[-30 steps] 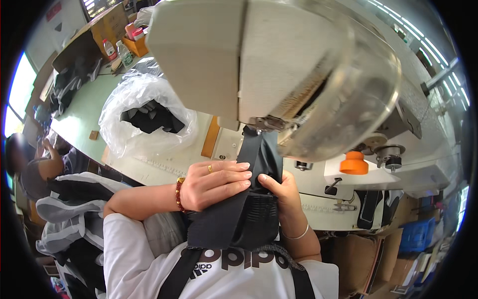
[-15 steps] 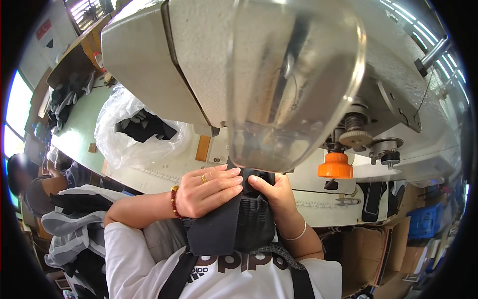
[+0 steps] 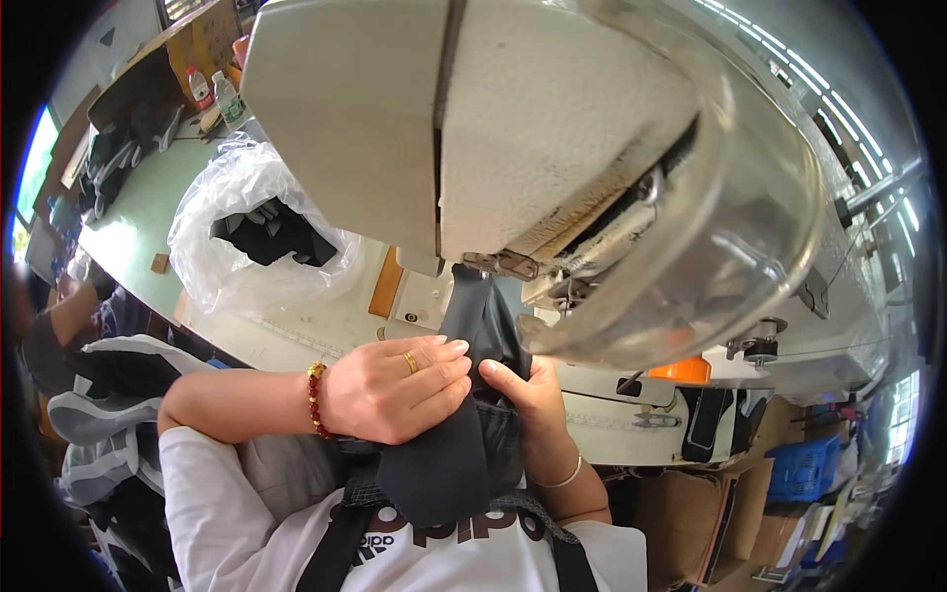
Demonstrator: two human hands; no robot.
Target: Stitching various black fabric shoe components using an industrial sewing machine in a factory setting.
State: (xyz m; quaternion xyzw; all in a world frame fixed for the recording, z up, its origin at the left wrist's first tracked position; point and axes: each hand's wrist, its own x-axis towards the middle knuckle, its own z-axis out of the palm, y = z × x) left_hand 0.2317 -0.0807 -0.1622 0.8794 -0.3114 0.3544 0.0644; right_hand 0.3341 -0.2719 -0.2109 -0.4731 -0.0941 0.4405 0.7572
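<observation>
A black fabric piece runs from under the sewing machine down toward my lap, its lower end hanging over my shirt. My left hand is closed on its left side, fingers together on top and the thumb hidden. On the other side, my right hand pinches a shiny dark part of the same piece, thumb on top and fingers mostly out of sight behind it. The far end of the fabric reaches the presser foot area; the needle cannot be made out. A clear plastic shield covers part of the machine's right side.
A clear plastic bag with black pieces lies left on the table. Black and grey pieces are piled beside my left arm. Thread snips lie at right, near a cardboard box and blue basket. Another person sits far left.
My view has shifted, so the machine appears farther right and the fabric under it shows more. Both hands keep hold of the fabric and sit slightly lower from the machine head.
</observation>
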